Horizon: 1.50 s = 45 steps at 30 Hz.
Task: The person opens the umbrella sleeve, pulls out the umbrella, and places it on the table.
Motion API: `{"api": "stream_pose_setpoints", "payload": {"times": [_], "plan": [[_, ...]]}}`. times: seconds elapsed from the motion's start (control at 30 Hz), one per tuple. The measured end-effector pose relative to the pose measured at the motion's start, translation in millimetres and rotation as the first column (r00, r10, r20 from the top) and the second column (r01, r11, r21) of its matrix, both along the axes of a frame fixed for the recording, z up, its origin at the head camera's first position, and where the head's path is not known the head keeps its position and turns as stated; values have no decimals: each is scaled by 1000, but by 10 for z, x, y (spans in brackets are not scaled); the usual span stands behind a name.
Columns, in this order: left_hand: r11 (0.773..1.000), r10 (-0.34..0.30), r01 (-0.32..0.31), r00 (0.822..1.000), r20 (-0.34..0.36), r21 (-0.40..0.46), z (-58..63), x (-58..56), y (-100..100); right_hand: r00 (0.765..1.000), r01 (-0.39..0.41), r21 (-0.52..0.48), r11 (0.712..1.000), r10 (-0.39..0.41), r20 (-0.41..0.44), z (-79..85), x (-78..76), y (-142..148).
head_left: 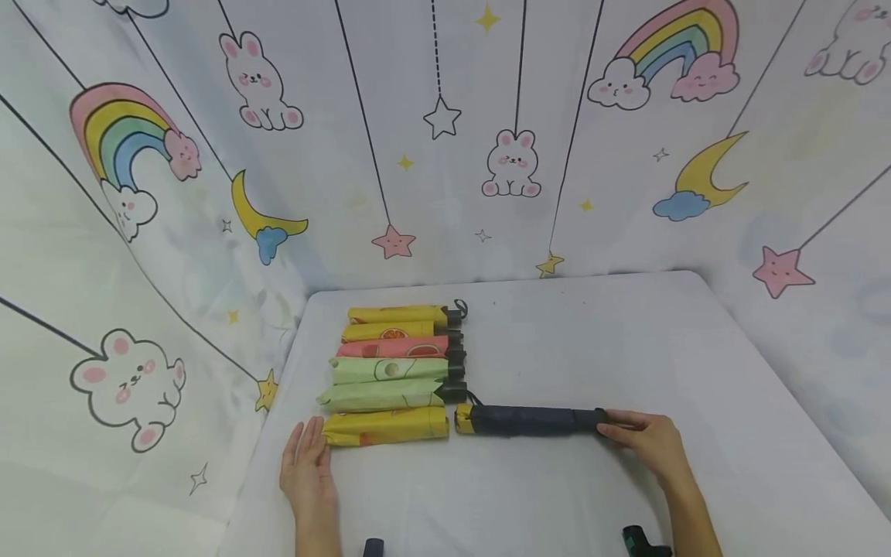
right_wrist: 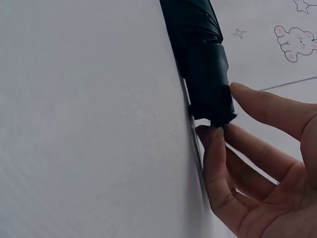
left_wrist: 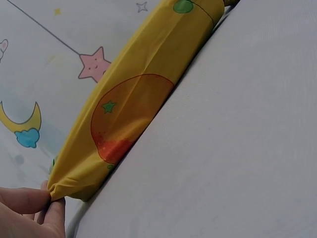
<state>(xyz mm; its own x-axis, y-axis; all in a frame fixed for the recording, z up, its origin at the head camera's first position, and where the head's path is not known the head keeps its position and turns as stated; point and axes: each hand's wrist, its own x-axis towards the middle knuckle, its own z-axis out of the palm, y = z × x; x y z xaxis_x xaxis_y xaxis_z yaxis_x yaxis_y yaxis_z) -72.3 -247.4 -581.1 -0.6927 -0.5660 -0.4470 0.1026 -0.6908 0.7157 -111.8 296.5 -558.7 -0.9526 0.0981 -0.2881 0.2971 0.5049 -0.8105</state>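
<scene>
A person's two hands worked at a white tabletop (head_left: 626, 356) walled by cartoon-print fabric. The left hand (head_left: 306, 464) lay flat with straight fingers, its fingertips touching the tail end of a yellow folded umbrella (head_left: 387, 426), the nearest of a row of six folded umbrellas (head_left: 397, 363) lying side by side. In line with it to the right lay a dark navy folded umbrella (head_left: 532, 421); the right hand (head_left: 647, 441) was relaxed and open, fingertips resting against its far end rather than wrapped around it. Since neither hand really gripped anything, the navy umbrella seemed likely to roll or skid out of line under an uneven push, and a nudge from the left hand could have disturbed the neat row beside it
</scene>
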Motion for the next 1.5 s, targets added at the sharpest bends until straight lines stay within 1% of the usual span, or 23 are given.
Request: {"api": "stream_pose_setpoints", "payload": {"times": [0.1,0.23,0.43,0.53,0.7,0.93,1.17,1.3,1.5], "plan": [[1000,-2,2,1000,-2,-1,4,-1,-2,1000,-3,47,999,3,-6,22,-15,9],[999,-23,23,1000,-4,-28,0,0,-13,998,-5,126,992,14,-68,51,-29,13],[995,-68,70,997,18,-77,8,-4,-57,986,3,155,988,23,-168,156,-89,-41],[992,-68,72,997,41,-100,31,-30,-92,980,15,167,986,19,-196,210,-133,-99],[989,-59,66,996,61,-133,103,-73,-150,978,26,153,988,6,-207,270,-213,-205],[990,-57,66,995,79,-126,200,-121,-210,979,11,125,992,14,-202,300,-305,-375],[988,-75,81,996,49,-129,285,-156,-202,982,-13,77,997,27,-187,332,-397,-537],[986,-86,92,995,46,-136,301,-188,-201,979,-42,71,997,55,-197,338,-453,-612],[979,-106,111,993,43,-169,266,-269,-213,969,-89,83,993,105,-223,324,-527,-733]]}}
